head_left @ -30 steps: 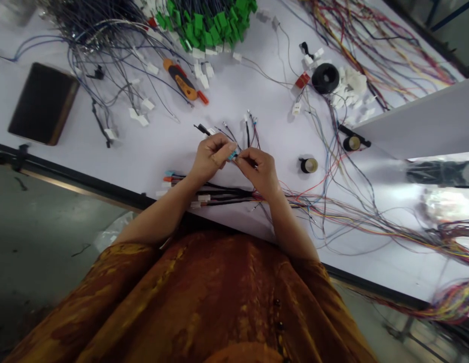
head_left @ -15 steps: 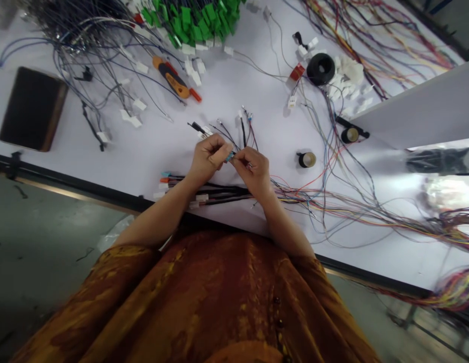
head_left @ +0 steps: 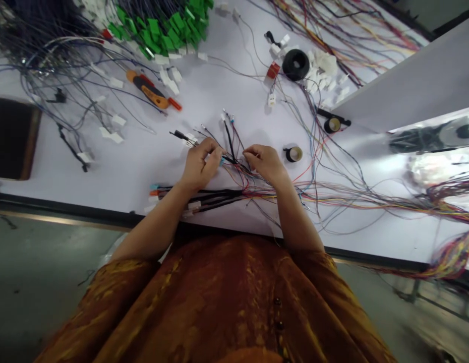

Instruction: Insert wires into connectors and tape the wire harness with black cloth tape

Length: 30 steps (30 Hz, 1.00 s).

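Note:
My left hand (head_left: 200,164) is closed around a small blue connector (head_left: 222,161), which shows at the thumb and fingertips. To its right, my right hand (head_left: 261,160) has its fingertips pinched together at thin wires; which wire they hold is too small to tell. Dark taped wire branches (head_left: 229,136) fan out on the table between and above the hands. Below them runs a wire bundle (head_left: 219,193) with black sleeves, ending at the left in an orange connector (head_left: 154,192) and others in blue and white.
An orange and black tool (head_left: 149,91) lies at upper left, below green connectors (head_left: 170,30). Black tape (head_left: 295,64) sits at upper right, near a red connector (head_left: 273,70). A small round holder (head_left: 294,154) stands right of my right hand. A dark box (head_left: 13,138) lies far left.
My right hand has moved right, away from my left hand, opening a gap where wires show. The blue connector stays at my left hand. The view has shifted and turned slightly.

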Available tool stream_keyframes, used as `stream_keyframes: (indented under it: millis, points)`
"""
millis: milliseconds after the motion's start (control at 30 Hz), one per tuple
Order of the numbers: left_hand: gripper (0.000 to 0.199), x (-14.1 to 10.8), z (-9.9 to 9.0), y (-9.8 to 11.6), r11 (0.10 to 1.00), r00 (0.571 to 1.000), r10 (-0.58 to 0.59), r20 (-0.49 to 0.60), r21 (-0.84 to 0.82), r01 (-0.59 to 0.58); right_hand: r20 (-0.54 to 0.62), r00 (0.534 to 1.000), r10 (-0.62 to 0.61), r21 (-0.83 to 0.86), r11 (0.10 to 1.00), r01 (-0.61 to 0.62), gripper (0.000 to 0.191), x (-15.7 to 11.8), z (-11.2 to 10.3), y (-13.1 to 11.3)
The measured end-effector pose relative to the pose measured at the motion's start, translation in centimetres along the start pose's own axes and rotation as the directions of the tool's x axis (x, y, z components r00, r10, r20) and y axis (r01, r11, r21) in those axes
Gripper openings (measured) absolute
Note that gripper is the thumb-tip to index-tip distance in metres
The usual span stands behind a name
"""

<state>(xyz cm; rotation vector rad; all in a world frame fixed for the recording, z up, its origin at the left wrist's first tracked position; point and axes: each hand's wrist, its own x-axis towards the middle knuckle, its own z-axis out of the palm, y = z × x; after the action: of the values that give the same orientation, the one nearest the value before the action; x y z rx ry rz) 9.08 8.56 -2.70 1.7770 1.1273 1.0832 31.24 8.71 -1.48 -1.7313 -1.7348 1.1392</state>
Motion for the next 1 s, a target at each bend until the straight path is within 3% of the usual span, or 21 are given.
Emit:
stream_keyframes:
  millis: [100,200,300,433,500,567,667,733,800,867,933,1000]
  points:
    - [0.033,0.2,0.1,-0.9,0.962,0.999,0.016,0.039,0.272,-0.026,0.039,0.999,0.011,-0.057,0.998,-0.009,0.020,0.5,0.9,-0.7]
    - [0.028,0.3,0.4,-1.3,0.907,0.996,-0.017,0.083,0.421,-0.020,0.041,0.998,-0.048,-0.082,0.995,0.051,0.031,0.8,1.7,-1.2]
    - [0.032,0.2,0.7,-1.4,0.903,0.997,-0.016,0.080,0.430,-0.020,0.025,0.996,-0.089,-0.118,0.989,0.092,0.027,0.5,1.3,-1.2]
    - [0.041,-0.3,0.7,-1.2,0.922,0.997,0.071,0.006,0.382,-0.068,-0.053,0.998,0.044,-0.212,0.976,-0.054,0.018,-0.7,-0.7,-1.1]
    - [0.044,-0.6,0.6,-1.2,0.926,0.991,0.134,-0.028,0.361,-0.115,0.032,0.992,0.120,-0.256,0.961,-0.108,0.016,-1.2,-1.8,-1.3]
    - [0.045,-0.8,0.5,-1.2,0.926,0.979,0.194,-0.055,0.340,-0.165,0.210,0.965,0.156,-0.263,0.960,-0.098,0.025,-1.4,-2.5,-1.5]
    - [0.043,-1.0,0.5,-1.1,0.924,0.962,0.258,-0.084,0.311,-0.221,0.402,0.907,0.127,-0.099,0.991,-0.095,0.027,-1.6,-2.5,-1.4]
    - [0.042,-1.2,0.5,-0.9,0.923,0.962,0.262,-0.080,0.312,-0.226,0.331,0.936,0.122,0.110,0.980,-0.167,0.020,-1.8,-1.9,-0.9]
    - [0.042,-1.4,0.4,-1.0,0.932,0.976,0.209,-0.069,0.316,-0.177,0.151,0.973,0.176,0.339,0.915,-0.218,0.016,-2.2,-1.0,-0.2]
    - [0.042,-1.6,0.2,-1.2,0.948,0.992,0.107,-0.061,0.307,-0.083,-0.004,0.975,0.223,0.514,0.837,-0.190,0.016,-2.7,0.0,0.7]
    - [0.041,-1.6,0.1,-1.3,0.953,0.998,0.023,-0.050,0.304,-0.007,-0.095,0.967,0.236,0.600,0.789,-0.133,0.017,-3.1,0.8,1.4]
    - [0.039,-1.3,0.1,-1.0,0.948,0.999,0.027,-0.021,0.318,-0.019,-0.117,0.964,0.241,0.628,0.769,-0.116,0.018,-3.4,1.4,1.7]
